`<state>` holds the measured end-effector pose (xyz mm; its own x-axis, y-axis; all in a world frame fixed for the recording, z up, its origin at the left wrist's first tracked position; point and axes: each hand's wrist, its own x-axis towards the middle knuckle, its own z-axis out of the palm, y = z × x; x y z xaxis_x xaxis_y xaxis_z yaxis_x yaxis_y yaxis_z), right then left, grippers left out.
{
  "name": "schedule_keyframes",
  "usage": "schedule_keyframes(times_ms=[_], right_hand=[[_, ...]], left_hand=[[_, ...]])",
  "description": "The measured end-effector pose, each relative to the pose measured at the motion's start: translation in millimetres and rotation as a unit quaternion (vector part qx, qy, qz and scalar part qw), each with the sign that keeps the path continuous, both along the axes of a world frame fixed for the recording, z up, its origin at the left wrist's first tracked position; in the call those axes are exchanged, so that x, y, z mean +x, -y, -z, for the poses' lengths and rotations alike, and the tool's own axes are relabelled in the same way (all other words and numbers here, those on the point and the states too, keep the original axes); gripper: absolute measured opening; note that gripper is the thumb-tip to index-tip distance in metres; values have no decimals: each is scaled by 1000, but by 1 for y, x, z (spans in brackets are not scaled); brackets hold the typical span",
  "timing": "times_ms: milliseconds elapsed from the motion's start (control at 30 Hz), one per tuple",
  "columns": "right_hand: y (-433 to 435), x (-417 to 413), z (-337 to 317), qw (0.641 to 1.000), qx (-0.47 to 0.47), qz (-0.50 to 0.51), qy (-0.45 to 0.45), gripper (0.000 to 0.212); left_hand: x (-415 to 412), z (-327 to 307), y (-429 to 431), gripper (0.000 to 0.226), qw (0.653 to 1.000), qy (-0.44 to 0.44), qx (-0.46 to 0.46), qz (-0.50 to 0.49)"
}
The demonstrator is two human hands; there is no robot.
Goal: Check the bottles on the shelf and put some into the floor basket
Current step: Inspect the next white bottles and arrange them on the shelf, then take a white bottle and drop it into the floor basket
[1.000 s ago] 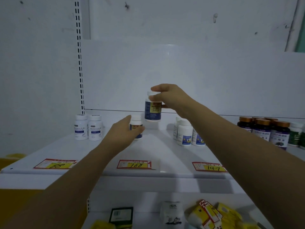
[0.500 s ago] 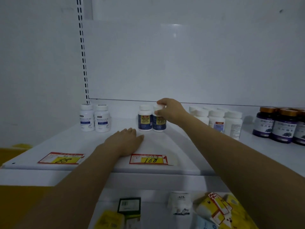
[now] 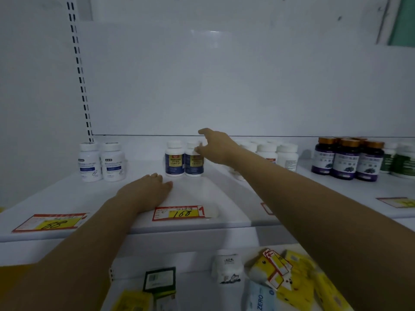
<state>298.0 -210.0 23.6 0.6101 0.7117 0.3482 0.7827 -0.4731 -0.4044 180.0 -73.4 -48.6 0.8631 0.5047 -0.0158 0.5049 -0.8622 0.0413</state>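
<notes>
The white shelf [image 3: 213, 194] carried upright bottles toward its back: two white bottles [image 3: 89, 162] at left, two blue-labelled bottles [image 3: 174, 159] mid-shelf, a white cluster [image 3: 287, 157], gold-capped purple bottles [image 3: 347, 161], and green bottles [image 3: 404, 161] far right. Price tags [image 3: 179, 213] lay along its front edge.

Dim, glossy white back panel [image 3: 224, 81], black-slotted upright [image 3: 79, 70] at left

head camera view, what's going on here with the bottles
A person is at a white shelf. Their right hand, fingers spread, is at the cap of the right one of two white-capped bottles with blue and yellow labels, both standing upright. Their left hand rests flat on the shelf before them. Neither hand holds anything.
</notes>
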Motion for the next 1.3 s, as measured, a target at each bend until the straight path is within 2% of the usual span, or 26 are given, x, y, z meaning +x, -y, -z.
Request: schedule_keyframes(times_ms=[100, 200, 300, 400, 533, 600, 733, 833, 933, 1033, 1133, 1200, 1300], right_hand=[[24, 5, -17, 999, 6, 5, 45, 50], [47, 17, -35, 995, -2, 22, 100, 42], [69, 28, -45, 989, -27, 39, 140, 39], [83, 39, -42, 987, -56, 43, 147, 39], [88, 52, -23, 975, -156, 50, 149, 42], [87, 56, -14, 969, -174, 48, 168, 41], [90, 64, -9, 973, -127, 17, 193, 35], [97, 66, -12, 989, -55, -35, 134, 34], [109, 60, -25, 992, 54, -103, 52, 33], [121, 53, -45, 984, 115, -133, 9, 33], [127, 46, -59, 977, 152, -145, -21, 32], [130, 43, -63, 974, 169, -147, -38, 33], [130, 40, -64, 967, 196, -144, -79, 35]], left_hand=[[-8, -8, 11, 51, 998, 55, -15, -32], [-14, -23, 30, 46, 997, 66, 39, -30], [-6, -42, 61, 42, 996, 85, 18, -16], [7, -57, 108, 44, 991, 125, -51, -2], [27, -56, 149, 45, 981, 182, -66, 1], [37, -50, 156, 47, 978, 179, -109, -21], [49, -36, 168, 53, 983, 141, -110, -49], [52, -27, 171, 56, 979, 144, -130, -62], [52, -31, 178, 56, 968, 189, -152, -60], [56, -42, 182, 51, 937, 291, -190, -27], [60, -52, 182, 51, 882, 390, -265, -15], [60, -55, 182, 43, 852, 431, -295, -9], [56, -56, 185, 34, 828, 474, -299, -9]])
